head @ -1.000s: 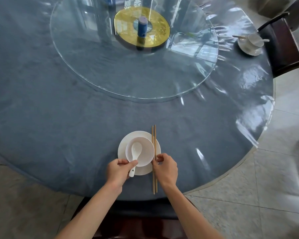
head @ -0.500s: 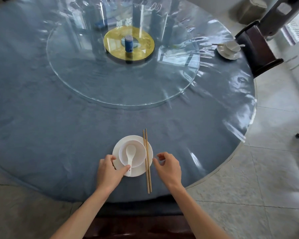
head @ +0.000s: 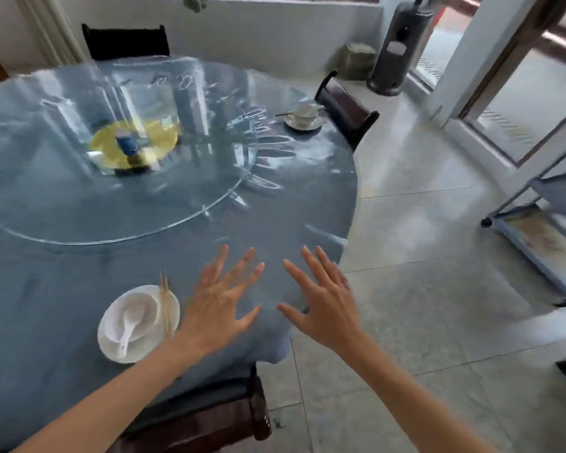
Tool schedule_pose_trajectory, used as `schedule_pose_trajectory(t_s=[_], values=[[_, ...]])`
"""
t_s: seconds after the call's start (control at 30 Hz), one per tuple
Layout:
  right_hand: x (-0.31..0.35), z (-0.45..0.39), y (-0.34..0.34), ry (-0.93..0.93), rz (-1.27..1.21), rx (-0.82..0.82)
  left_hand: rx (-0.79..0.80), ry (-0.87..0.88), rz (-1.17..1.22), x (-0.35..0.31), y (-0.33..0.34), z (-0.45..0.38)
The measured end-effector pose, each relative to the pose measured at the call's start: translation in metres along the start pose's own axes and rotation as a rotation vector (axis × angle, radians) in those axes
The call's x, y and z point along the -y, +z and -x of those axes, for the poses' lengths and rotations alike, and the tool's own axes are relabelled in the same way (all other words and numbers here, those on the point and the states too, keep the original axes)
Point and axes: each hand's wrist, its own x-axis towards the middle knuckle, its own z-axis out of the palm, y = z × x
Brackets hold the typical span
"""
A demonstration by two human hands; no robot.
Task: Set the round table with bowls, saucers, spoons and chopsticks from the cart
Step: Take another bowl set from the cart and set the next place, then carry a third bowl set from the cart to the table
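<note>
A white saucer [head: 110, 346] lies near the front edge of the round blue table [head: 62, 289]. On it sits a white bowl [head: 151, 305] with a white spoon [head: 128, 325] inside. A pair of wooden chopsticks [head: 165, 304] rests across the saucer's right side. My left hand [head: 219, 305] hovers just right of this setting, fingers spread, holding nothing. My right hand [head: 321, 302] is open too, over the table's right edge. A second setting [head: 303, 117] of saucer, bowl, spoon and chopsticks lies at the far right of the table.
A glass turntable [head: 177, 191] with a yellow disc and a blue bottle [head: 126, 145] fills the table's middle. Dark chairs stand at the front [head: 226, 420], far right [head: 347, 106] and back [head: 125, 40]. A metal cart [head: 543, 230] stands on the tiled floor at right.
Both hands have let go of the near setting, opened and moved right. The view has swung right and up, bringing the cart and floor into sight.
</note>
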Motion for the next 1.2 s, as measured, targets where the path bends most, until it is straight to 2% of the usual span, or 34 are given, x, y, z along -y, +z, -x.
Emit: schedule_pose_trajectory(t_s=[0.13,0.27,0.47,0.63,0.93,1.2], values=[[-0.094,0.043,-0.064,-0.005,0.049,-0.011,-0.003,0.069,0.037,-0.099,0.013,-0.038],[-0.176,0.090,-0.126,0.087,0.126,-0.040,0.042,0.182,0.079,-0.200,0.018,-0.085],[-0.282,0.137,-0.195,0.311,0.203,-0.120,0.091,0.358,0.141,-0.323,0.031,-0.172],[-0.370,0.156,-0.224,0.518,0.214,-0.140,0.099,0.463,0.149,-0.402,0.060,-0.256],[-0.593,0.119,-0.281,0.736,0.238,-0.081,0.193,0.537,0.237,-0.555,0.129,-0.472],[-0.766,0.075,-0.367,0.883,0.225,-0.237,0.231,0.679,0.303,-0.699,0.149,-0.643]])
